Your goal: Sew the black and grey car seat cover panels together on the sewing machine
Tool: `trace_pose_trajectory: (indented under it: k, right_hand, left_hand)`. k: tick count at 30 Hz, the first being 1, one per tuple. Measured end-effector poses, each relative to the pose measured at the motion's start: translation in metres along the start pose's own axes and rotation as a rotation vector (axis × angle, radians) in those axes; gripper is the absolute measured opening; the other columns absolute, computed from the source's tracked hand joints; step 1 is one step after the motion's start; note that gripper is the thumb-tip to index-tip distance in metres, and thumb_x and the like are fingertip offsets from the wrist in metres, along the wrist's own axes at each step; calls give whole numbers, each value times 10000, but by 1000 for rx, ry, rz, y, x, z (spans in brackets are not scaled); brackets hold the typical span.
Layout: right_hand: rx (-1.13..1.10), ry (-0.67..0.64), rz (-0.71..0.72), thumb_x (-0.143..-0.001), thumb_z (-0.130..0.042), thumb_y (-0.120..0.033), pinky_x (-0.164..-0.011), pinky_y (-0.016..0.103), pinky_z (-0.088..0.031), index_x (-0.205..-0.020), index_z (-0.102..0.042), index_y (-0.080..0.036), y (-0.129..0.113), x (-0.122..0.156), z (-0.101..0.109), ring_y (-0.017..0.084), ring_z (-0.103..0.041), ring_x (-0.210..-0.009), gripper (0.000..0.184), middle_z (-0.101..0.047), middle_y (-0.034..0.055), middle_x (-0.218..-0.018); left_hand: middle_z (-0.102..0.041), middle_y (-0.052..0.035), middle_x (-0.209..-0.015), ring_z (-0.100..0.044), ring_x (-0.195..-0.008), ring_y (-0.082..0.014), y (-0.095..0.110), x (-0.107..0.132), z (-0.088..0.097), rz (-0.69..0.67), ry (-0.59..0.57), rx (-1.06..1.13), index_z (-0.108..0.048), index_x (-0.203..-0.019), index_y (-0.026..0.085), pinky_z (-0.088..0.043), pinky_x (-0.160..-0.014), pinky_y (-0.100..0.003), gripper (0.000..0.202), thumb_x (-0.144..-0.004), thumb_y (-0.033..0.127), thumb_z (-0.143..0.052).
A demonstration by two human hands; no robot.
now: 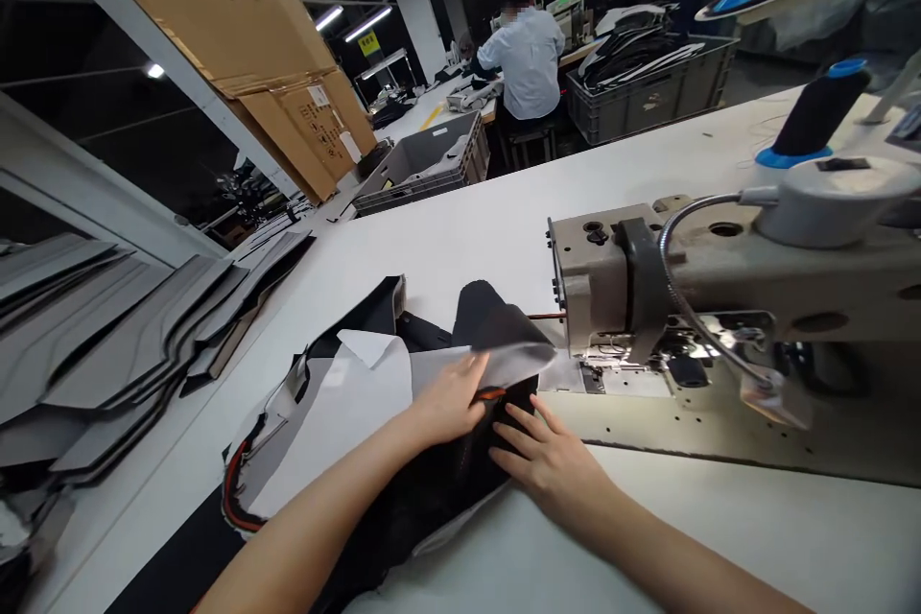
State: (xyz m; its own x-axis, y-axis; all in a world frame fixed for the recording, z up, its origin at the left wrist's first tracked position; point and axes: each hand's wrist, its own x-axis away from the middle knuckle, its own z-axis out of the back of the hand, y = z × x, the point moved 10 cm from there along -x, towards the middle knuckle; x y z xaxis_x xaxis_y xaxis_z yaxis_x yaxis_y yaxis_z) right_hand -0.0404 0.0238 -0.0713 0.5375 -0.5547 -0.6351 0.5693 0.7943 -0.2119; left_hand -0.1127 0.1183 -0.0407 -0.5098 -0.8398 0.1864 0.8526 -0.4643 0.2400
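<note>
My left hand [450, 398] grips the folded-up edge of a black and grey fabric piece [496, 331], its fingers curled round the flap. My right hand [547, 456] lies flat with fingers stretched out on the black fabric [432, 489] beside an orange-red trim. Both hands sit just left of the sewing machine [720, 278], whose needle area [611, 355] is lit. White lining [338, 413] spreads out under the left forearm.
Stacks of grey cut pieces [122, 345] lie at the left. Grey crates [424, 163] [648, 91] stand at the back. A person in a light shirt [529, 58] sits at a far table. A black thread cone [816, 115] stands on the machine. Cardboard boxes [237, 10] lean overhead.
</note>
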Motion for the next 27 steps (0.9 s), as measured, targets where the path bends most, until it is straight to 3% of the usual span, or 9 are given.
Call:
trace_pose_trajectory:
  k: [4, 8, 11, 13, 16, 19, 23, 25, 27]
  right_hand:
    - [-7, -76, 1, -919, -510, -255, -1018, 559, -346, -1118, -634, -278, 3, 4, -11, 315, -485, -1203, 235, -605, 31, -1221]
    - [-49, -107, 1, -912, -527, -280, -1019, 539, -360, -1135, -624, -275, 5, 6, -12, 320, -480, -1212, 244, -595, 30, -1243]
    - [-43, -85, 1, -898, -537, -266, -1026, 536, -350, -1123, -624, -243, 4, 5, -8, 319, -485, -1206, 242, -606, 39, -1223]
    - [-26, -58, 1, -891, -538, -259, -1025, 529, -349, -1117, -620, -235, 3, 4, -4, 307, -494, -1195, 241, -610, 36, -1211]
    - [22, -4, -12, -863, -576, -283, -1013, 505, -362, -1098, -621, -232, 2, 2, 5, 288, -522, -1155, 244, -616, 35, -1195]
    - [83, 46, -26, -824, -617, -300, -998, 453, -383, -1058, -637, -226, 3, -2, 12, 263, -541, -1106, 247, -633, 37, -1140]
    - [229, 68, 3, -749, -629, -161, -867, 410, -456, -819, -669, -172, -8, -4, 9, 248, -596, -869, 81, -663, 74, -847]
    - [272, 47, -6, -713, -622, -112, -800, 419, -474, -774, -664, -144, -14, -3, 6, 257, -597, -771, 81, -643, 100, -746]
    - [305, 24, -12, -714, -618, -134, -802, 443, -474, -886, -667, -111, -19, 2, 6, 285, -601, -801, 180, -645, 149, -800]
  left_hand:
    - [-572, -88, -1250, -560, -1108, -272, -33, 40, 16, 196, -136, -244, -371, -1417, 243, -452, -925, -408, 627, -822, 53, -318]
    - [-349, -186, -1440, -430, -1248, -350, -47, 69, 8, 269, -275, -462, -335, -1430, 125, -432, -949, -486, 668, -772, 30, -390]
    - [-262, -114, -1499, -328, -1333, -278, -21, 46, 4, -7, -154, -463, -304, -1437, 156, -366, -1052, -433, 699, -758, 27, -412]
    - [-334, -74, -1469, -340, -1327, -210, -10, 24, 8, -140, -44, -488, -339, -1414, 178, -353, -1073, -356, 680, -762, -8, -393]
    - [-595, -69, -1177, -561, -1070, -181, -4, -2, 17, -139, 69, -580, -506, -1268, 172, -475, -915, -310, 500, -830, -12, -351]
    - [-619, -70, -834, -606, -800, -224, 28, -6, 17, -163, 146, -678, -602, -1079, 173, -508, -700, -358, 326, -937, 126, -313]
    - [-598, -55, -781, -601, -710, -221, 83, -3, -15, -301, 79, -656, -565, -1094, 182, -460, -562, -318, 259, -919, 194, -373]
    - [-622, -42, -861, -614, -748, -215, 90, -10, -30, -301, -19, -542, -539, -1125, 197, -470, -592, -315, 255, -907, 271, -427]
    - [-627, -41, -982, -618, -853, -226, 85, -19, -36, -264, -85, -438, -495, -1194, 210, -494, -689, -332, 353, -899, 401, -464]
